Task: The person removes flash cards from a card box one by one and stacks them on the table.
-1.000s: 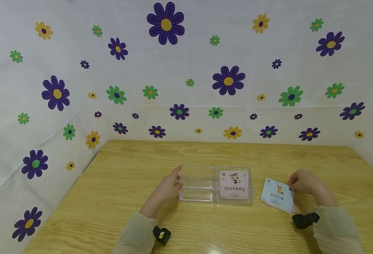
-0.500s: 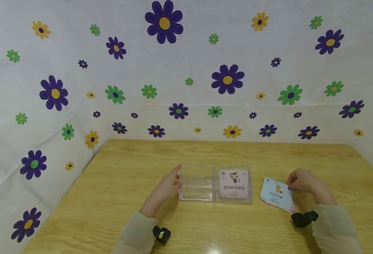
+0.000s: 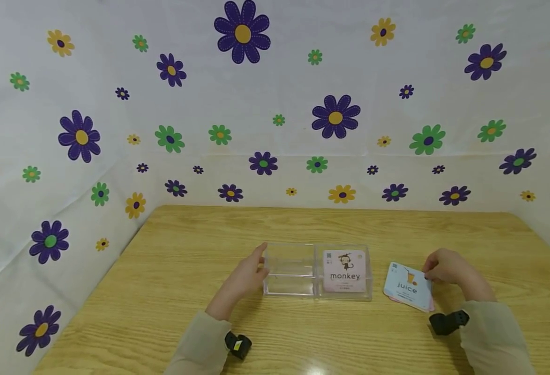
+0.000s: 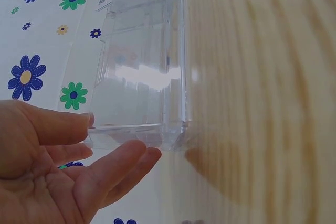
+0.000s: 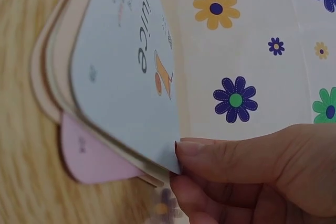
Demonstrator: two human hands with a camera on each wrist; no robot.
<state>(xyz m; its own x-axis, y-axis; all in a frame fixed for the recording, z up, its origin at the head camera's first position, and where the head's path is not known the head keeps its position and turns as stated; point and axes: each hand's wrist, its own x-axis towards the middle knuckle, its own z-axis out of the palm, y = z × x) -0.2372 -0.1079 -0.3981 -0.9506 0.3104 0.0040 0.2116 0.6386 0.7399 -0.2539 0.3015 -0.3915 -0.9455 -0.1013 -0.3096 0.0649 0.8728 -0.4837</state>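
pinching juice card (image 3: 408, 287), pale blue, round-cornered

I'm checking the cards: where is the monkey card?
In the head view, the monkey card is in the right half of the clear box, left of the juice card.

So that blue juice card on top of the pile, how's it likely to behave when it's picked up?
The blue juice card is probably fairly stiff: pinched at one corner, it shows no obvious droop. It looks light, going by its thin edge. It may slide rather than stick, with the pink card jutting out of line below it.
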